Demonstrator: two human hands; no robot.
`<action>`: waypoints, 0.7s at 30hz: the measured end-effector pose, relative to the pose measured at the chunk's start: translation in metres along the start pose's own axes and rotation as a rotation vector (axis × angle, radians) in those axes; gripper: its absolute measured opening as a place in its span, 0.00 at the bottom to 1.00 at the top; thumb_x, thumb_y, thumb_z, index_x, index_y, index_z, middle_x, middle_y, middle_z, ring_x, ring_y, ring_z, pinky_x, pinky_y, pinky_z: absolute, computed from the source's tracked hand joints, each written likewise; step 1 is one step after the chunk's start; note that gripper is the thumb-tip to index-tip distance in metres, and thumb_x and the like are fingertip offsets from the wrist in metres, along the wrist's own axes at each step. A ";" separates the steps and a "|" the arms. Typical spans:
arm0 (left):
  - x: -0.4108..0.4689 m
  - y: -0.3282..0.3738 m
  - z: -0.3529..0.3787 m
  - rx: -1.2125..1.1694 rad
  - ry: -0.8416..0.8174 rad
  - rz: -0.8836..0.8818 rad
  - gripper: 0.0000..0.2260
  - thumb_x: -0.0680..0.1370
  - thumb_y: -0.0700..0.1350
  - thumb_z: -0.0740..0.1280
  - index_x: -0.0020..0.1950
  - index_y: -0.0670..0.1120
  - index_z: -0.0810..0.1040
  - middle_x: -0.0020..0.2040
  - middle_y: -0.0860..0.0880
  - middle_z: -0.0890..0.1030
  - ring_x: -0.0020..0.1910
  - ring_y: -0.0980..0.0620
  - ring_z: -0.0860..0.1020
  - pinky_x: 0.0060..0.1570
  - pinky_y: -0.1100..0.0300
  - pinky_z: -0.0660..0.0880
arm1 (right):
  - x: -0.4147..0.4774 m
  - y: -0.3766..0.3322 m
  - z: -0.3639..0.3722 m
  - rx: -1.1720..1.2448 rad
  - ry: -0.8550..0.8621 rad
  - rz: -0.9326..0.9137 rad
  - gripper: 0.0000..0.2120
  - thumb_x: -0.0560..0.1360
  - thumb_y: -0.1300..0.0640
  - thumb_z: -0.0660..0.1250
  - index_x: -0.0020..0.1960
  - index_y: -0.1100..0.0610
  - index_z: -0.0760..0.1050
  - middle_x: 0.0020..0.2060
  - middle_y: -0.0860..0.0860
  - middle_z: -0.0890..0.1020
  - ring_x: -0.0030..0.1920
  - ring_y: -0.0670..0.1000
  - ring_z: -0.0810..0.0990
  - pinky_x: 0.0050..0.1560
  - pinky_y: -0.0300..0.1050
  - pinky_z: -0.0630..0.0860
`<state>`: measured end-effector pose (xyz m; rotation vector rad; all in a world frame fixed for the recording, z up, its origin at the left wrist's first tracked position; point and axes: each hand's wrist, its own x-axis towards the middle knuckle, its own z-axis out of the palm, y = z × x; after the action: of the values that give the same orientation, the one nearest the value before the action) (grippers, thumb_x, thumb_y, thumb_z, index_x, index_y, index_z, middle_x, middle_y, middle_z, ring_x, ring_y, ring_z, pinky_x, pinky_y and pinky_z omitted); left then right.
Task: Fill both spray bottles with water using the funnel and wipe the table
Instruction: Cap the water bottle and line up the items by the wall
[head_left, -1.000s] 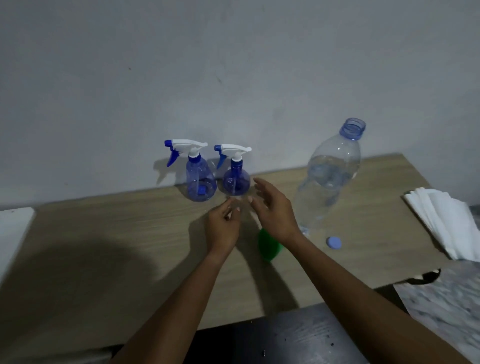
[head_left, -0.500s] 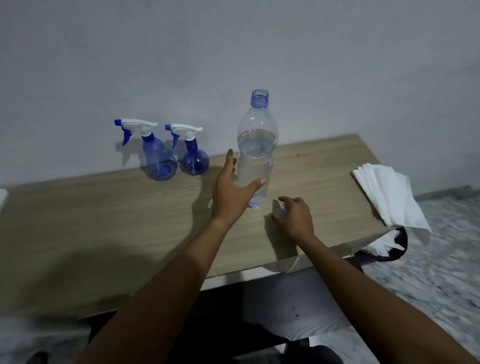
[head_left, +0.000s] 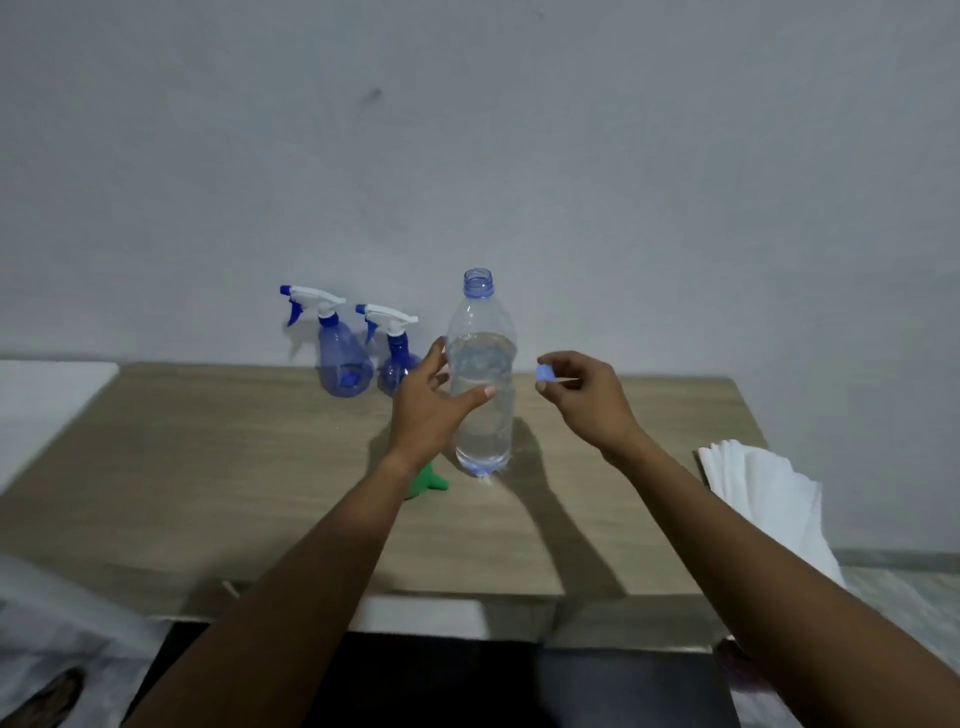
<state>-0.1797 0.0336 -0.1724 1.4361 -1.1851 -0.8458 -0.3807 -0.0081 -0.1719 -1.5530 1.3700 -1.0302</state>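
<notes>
The open water bottle (head_left: 482, 384) stands upright a little above the centre of the frame, on the wooden surface (head_left: 208, 467), about two thirds full. The left hand (head_left: 434, 405) now has its thumb across the front of the bottle and its fingers (head_left: 435, 358) around the left side, so it holds the bottle; half a second ago it was only arriving at it. The right hand (head_left: 584, 397), which was then low on the surface over the cap, is now raised to the right of the bottle, and its fingers are narrow, pinching the small blue cap (head_left: 544, 373) in the air, apart from the bottle neck. The green funnel (head_left: 427, 483) lies on the surface just left of the bottle base, partly hidden under the left wrist. The two blue spray bottles (head_left: 343, 358) stand with their trigger heads on, side by side at the back edge, left of the water bottle and close to the wall (head_left: 519, 156). A stack of white paper towels (head_left: 763, 488) hangs over the right edge of the surface.
</notes>
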 end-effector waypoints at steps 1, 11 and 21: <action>0.003 0.006 -0.002 -0.021 -0.002 -0.004 0.42 0.66 0.49 0.81 0.76 0.53 0.66 0.65 0.57 0.76 0.64 0.57 0.75 0.61 0.60 0.74 | 0.008 -0.018 -0.008 0.035 -0.015 -0.038 0.11 0.75 0.61 0.74 0.56 0.52 0.82 0.49 0.52 0.85 0.41 0.47 0.82 0.49 0.43 0.79; 0.032 0.046 -0.024 0.054 -0.174 0.064 0.40 0.68 0.47 0.80 0.76 0.47 0.66 0.73 0.51 0.72 0.69 0.50 0.73 0.64 0.61 0.72 | 0.050 -0.132 -0.024 -0.132 -0.298 -0.289 0.15 0.78 0.58 0.72 0.64 0.55 0.81 0.57 0.48 0.85 0.48 0.46 0.84 0.56 0.48 0.82; 0.033 0.042 -0.028 0.011 -0.199 0.055 0.38 0.69 0.45 0.80 0.75 0.47 0.68 0.72 0.53 0.73 0.67 0.53 0.75 0.64 0.62 0.72 | 0.059 -0.156 -0.014 -0.472 -0.391 -0.373 0.15 0.79 0.58 0.69 0.66 0.54 0.80 0.62 0.48 0.83 0.46 0.43 0.82 0.51 0.39 0.73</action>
<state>-0.1543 0.0107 -0.1222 1.3454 -1.3733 -0.9620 -0.3367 -0.0537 -0.0169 -2.2856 1.1148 -0.5736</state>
